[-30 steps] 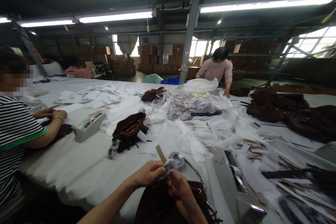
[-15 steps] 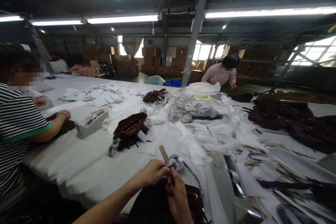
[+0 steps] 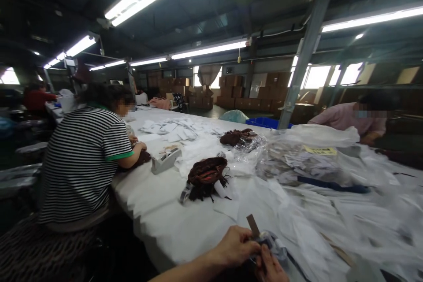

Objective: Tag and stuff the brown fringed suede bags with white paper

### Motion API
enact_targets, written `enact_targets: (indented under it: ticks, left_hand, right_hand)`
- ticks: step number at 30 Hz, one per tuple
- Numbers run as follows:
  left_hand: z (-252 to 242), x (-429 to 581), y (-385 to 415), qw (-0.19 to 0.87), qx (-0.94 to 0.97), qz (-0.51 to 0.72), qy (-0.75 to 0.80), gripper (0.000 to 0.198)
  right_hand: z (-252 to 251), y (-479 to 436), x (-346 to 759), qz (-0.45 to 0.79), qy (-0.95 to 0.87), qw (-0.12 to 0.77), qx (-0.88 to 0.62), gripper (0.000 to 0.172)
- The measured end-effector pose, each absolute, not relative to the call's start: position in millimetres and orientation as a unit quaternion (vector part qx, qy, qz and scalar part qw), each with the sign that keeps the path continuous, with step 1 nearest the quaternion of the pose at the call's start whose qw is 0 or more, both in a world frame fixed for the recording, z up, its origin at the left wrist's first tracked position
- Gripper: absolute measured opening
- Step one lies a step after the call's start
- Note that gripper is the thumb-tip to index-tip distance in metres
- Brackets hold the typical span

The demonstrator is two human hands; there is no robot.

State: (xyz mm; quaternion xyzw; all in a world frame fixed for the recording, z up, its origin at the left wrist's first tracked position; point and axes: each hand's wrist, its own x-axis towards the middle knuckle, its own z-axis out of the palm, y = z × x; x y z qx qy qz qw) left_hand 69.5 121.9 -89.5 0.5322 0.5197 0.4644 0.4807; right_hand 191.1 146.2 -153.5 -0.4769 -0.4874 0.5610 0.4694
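At the bottom edge, my left hand [image 3: 236, 246] is closed in a pinch, thumb and fingers against a small bluish-grey wrapped piece [image 3: 267, 239]. Close beside it, my right hand [image 3: 271, 268] pinches the same piece from the right; its lower part is cut off by the frame. A stiff brown strip [image 3: 253, 225] sticks up beyond my fingertips. What exactly is inside the wrapping cannot be made out. Further up the table lies a dark brown fringed bag [image 3: 207, 174] with white paper tucked at its side.
White sheets [image 3: 317, 216] spread to the right on the table. Behind them sits a clear plastic bag of papers [image 3: 297, 161]. A grey tape dispenser [image 3: 167, 161] stands near a co-worker in a striped shirt [image 3: 82, 163]. Another person [image 3: 350, 119] leans at the far right; a metal post [image 3: 297, 70] rises nearby.
My view has turned left, so the scene sits further right. The brown cloth under my hands has mostly left the frame. Both hands keep their pinch on the wrapped piece.
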Motion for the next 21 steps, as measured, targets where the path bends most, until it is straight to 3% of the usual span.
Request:
enact_targets:
  ticks: [5,12,18,21]
  left_hand:
    - [-90,70,118,0.433,0.537,0.444,0.572,0.031]
    - [-100,68,125,0.432,0.541,0.445,0.568,0.034]
    - [-104,64,123,0.469,0.512,0.444,0.566,0.041]
    - [-101,58,121,0.506,0.503,0.429,0.554,0.045]
  right_hand:
    - [-137,128,178,0.537,-0.472,0.499,-0.490,0.052]
    - [-122,126,186,0.396,-0.582,0.450,-0.549,0.052]
    - [-112,131,192,0.320,-0.653,0.430,-0.535,0.045]
    - [-103,133,204,0.326,-0.663,0.404,-0.539,0.031]
